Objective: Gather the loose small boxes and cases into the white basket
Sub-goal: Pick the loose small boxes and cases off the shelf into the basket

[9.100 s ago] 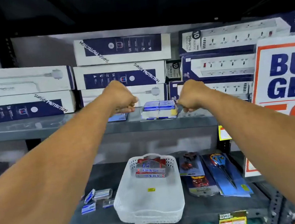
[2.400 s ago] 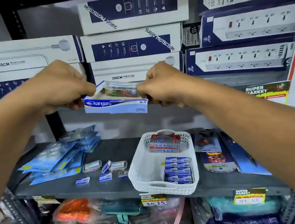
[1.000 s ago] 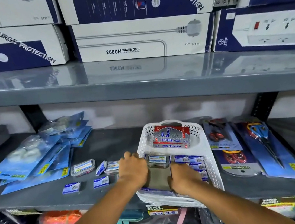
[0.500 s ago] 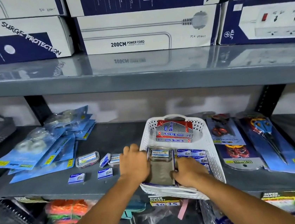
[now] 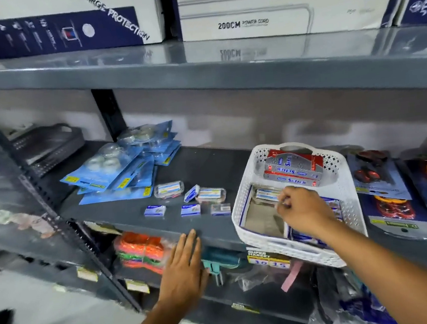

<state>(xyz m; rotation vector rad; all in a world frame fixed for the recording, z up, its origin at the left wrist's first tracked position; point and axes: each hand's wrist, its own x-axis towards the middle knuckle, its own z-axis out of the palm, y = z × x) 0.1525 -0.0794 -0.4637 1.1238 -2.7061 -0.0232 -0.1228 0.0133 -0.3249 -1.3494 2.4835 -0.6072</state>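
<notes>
The white basket stands on the grey lower shelf, right of centre. It holds red and silver boxes at the back, an open cardboard box tray at the front left, and a clear case. My right hand is over the basket with its fingers curled, the fingertips by the clear case; small blue boxes lie partly hidden under it. Loose on the shelf to the left are small blue boxes and clear cases. My left hand hangs open and flat before the shelf edge.
Blue blister packs of tape are piled at the back left. Scissors packs lie right of the basket. The upper shelf carries large power-strip boxes. A dark tray and a slanted rack post are on the left.
Both hands had been setting the open box tray into the basket. My left hand has let go and moved left and down off the basket; the view has swung left.
</notes>
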